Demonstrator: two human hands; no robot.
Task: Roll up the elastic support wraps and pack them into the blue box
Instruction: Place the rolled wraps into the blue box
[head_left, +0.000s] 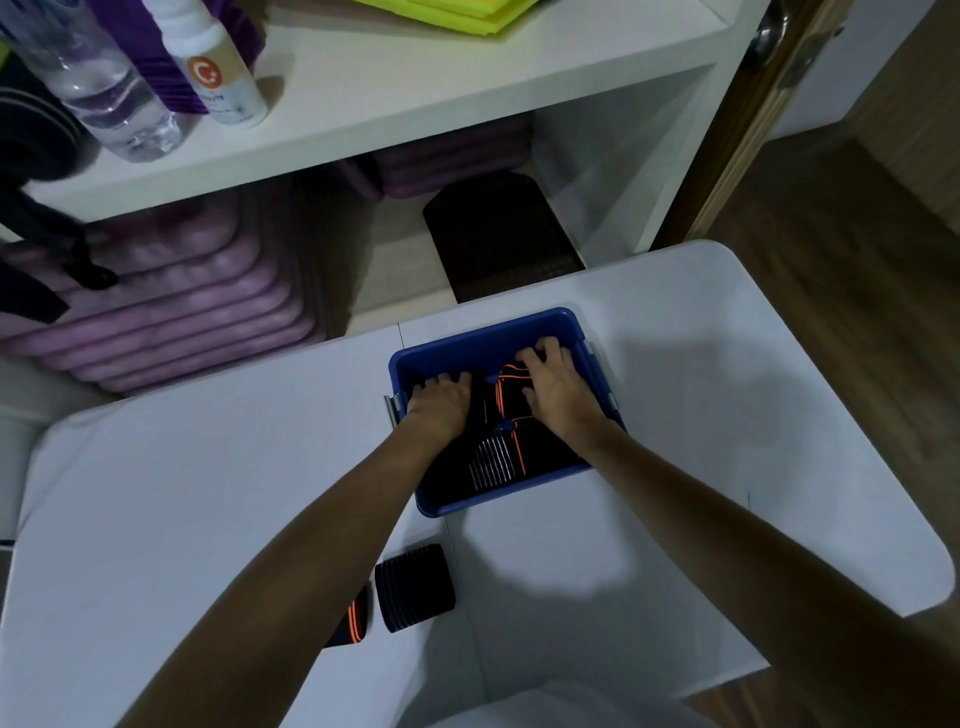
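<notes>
2 hands (440, 402), 1 blue box (483, 340), 2 wraps outside (414, 587), 2 bottles (104, 88).

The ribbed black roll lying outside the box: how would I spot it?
Start at the blue box on the white table, then come toward the person. The ribbed black roll lies there, plain black, unlike the orange-striped wrap beside it.
</notes>
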